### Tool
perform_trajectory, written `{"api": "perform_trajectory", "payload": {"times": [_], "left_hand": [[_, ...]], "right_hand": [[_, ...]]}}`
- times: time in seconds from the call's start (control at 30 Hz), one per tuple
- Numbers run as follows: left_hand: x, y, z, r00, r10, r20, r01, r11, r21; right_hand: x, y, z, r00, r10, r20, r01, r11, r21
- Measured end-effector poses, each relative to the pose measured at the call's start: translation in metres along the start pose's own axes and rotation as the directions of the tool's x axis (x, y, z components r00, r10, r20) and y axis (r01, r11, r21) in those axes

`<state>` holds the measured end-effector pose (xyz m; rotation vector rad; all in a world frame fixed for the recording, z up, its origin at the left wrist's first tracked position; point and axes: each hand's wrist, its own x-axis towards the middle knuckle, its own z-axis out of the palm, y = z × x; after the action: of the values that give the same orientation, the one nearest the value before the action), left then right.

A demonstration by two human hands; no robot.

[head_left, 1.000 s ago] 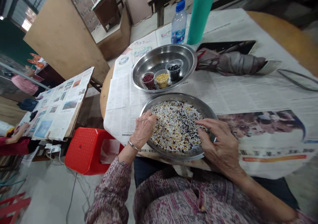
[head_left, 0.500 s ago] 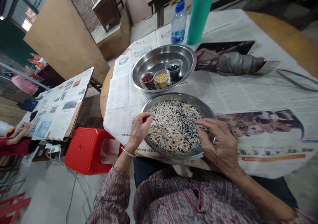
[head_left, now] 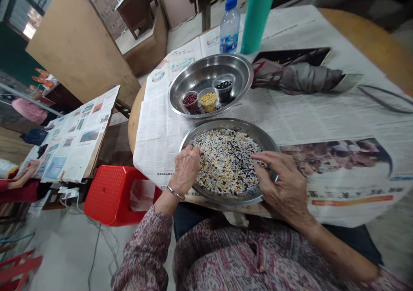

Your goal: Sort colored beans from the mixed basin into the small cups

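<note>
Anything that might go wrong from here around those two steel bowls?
The front bowl sits at the near edge of the newspaper-covered table, so a push from the left hand or right hand might tip it lapward. Its grains are loose and mixed, so some could scatter over the low rim. The three uncovered bean cups in the rear bowl stand close together; one knock might spill several.

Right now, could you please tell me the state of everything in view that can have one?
Near basin, uncovered, holding mixed grains
Far basin, uncovered, holding three cups
Red-bean cup, uncovered, filled
Yellow-bean cup, uncovered, filled
Black-bean cup, uncovered, filled
Clear bottle, upright, capped
Green bottle, upright
Gray bundle, lying down
Red stool, upright, unoccupied
Left hand, fingers curled, grip hidden
Right hand, thumb and forefinger parted
</note>
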<state>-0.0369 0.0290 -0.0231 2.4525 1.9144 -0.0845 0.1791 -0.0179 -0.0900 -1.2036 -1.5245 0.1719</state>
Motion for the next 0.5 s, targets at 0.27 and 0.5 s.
{"api": "perform_trajectory", "payload": {"times": [0.27, 0.5], "left_hand": [[0.002, 0.003, -0.003, 0.997, -0.033, -0.074, 0.015, 0.974, -0.226], [-0.005, 0.005, -0.016, 0.925, -0.295, 0.239, 0.250, -0.001, -0.968]], "right_hand": [[0.000, 0.000, -0.001, 1.000, -0.004, 0.003, 0.004, 1.000, -0.001], [0.000, 0.000, 0.000, 1.000, 0.000, 0.008, 0.000, 1.000, -0.002]]}}
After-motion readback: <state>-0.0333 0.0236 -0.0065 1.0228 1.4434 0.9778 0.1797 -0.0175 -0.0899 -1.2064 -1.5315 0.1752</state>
